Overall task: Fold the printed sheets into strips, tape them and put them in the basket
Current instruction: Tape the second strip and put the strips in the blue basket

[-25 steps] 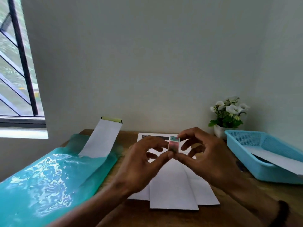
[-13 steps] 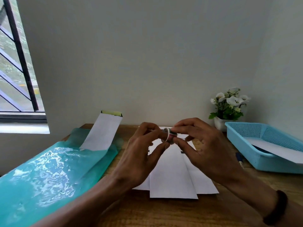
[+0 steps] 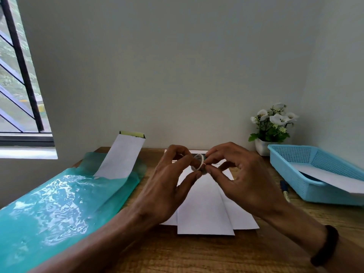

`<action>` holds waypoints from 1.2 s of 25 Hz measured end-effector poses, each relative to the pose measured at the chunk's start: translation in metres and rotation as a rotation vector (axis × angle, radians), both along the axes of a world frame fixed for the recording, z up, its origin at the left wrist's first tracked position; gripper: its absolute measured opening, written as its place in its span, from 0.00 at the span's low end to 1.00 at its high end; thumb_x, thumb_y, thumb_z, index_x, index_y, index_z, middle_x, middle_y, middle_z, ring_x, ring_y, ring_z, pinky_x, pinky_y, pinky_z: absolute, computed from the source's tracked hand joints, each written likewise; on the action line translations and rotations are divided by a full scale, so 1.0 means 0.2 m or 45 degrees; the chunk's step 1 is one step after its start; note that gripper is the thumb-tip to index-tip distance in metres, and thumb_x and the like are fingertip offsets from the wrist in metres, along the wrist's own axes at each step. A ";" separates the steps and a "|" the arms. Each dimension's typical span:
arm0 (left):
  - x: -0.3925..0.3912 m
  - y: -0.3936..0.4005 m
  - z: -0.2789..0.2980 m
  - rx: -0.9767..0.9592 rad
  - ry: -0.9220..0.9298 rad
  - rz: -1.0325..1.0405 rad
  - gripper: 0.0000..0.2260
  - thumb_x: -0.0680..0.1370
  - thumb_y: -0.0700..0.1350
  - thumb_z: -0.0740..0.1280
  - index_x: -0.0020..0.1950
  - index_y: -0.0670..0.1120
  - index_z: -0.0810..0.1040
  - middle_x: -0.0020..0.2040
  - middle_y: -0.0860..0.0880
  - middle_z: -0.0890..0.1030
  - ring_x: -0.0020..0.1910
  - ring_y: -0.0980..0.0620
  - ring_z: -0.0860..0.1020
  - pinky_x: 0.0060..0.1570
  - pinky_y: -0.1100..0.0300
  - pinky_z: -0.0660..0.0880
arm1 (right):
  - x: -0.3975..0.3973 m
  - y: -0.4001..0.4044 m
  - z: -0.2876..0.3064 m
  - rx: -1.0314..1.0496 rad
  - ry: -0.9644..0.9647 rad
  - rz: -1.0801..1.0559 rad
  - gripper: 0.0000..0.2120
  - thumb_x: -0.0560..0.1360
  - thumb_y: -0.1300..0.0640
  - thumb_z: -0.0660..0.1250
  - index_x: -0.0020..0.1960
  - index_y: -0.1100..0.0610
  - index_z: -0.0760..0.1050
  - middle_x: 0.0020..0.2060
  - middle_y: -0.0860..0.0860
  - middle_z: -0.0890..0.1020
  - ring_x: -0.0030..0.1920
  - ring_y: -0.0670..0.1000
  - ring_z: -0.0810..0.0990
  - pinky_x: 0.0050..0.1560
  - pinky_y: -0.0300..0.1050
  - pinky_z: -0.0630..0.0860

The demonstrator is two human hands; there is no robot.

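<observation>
- Basket point(image 3: 291, 170): light blue, perforated plastic, on the right side of the table point(image 3: 197, 253). Holds one white strip point(image 3: 331, 178) lying slantwise, its near end sticking out over the rim; something dark shows beneath it, too hidden to identify.
- Folder point(image 3: 49, 203): teal, translucent plastic, on the left of the table. Holds a white folded sheet point(image 3: 122, 156) that sticks out of its far end, with a yellow-green edge at the top.
- Pot point(image 3: 262, 148): small, white, at the wall behind the basket. Holds white flowers point(image 3: 275, 119) with green leaves.
- Folded paper point(image 3: 204, 209): white, long strip lying on other white sheets at table centre, below both hands.
- Tape roll point(image 3: 199, 163): small, held above the papers, between both hands.
- Left hand point(image 3: 169, 186): thumb and fingertips pinch the roll's left side.
- Right hand point(image 3: 244, 178): thumb and forefinger pinch the roll's right side; dark band on the wrist.
- Pen point(image 3: 284, 189): dark blue, on the table just beside the basket.
</observation>
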State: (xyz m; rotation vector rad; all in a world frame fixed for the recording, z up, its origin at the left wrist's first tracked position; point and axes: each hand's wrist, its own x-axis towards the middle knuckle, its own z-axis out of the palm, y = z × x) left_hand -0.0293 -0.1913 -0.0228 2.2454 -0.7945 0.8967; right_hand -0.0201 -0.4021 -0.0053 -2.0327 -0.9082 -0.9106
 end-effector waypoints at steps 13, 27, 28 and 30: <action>0.03 0.02 -0.02 -0.057 0.070 -0.047 0.08 0.83 0.52 0.67 0.59 0.53 0.80 0.57 0.57 0.78 0.55 0.55 0.79 0.47 0.55 0.81 | 0.00 0.00 0.00 0.037 0.119 -0.056 0.04 0.78 0.59 0.72 0.49 0.51 0.78 0.46 0.43 0.81 0.48 0.44 0.81 0.45 0.39 0.82; 0.08 0.03 -0.05 -0.050 0.105 0.087 0.13 0.80 0.63 0.64 0.54 0.57 0.81 0.45 0.59 0.80 0.43 0.57 0.78 0.43 0.54 0.80 | 0.00 0.01 -0.02 -0.040 0.163 -0.086 0.04 0.75 0.55 0.72 0.45 0.51 0.77 0.45 0.42 0.78 0.46 0.44 0.79 0.41 0.41 0.82; 0.08 0.04 -0.05 -0.049 0.116 0.098 0.14 0.79 0.64 0.64 0.54 0.57 0.82 0.46 0.58 0.80 0.44 0.57 0.78 0.43 0.55 0.80 | 0.01 0.00 -0.02 -0.035 0.176 -0.090 0.04 0.75 0.53 0.71 0.44 0.51 0.77 0.44 0.42 0.78 0.45 0.44 0.79 0.41 0.42 0.82; 0.09 0.05 -0.06 -0.048 0.135 0.110 0.17 0.79 0.64 0.63 0.56 0.55 0.82 0.47 0.58 0.81 0.44 0.58 0.78 0.44 0.57 0.80 | 0.01 0.00 -0.01 0.015 0.222 -0.089 0.09 0.73 0.46 0.69 0.43 0.51 0.77 0.43 0.43 0.78 0.44 0.44 0.79 0.41 0.40 0.83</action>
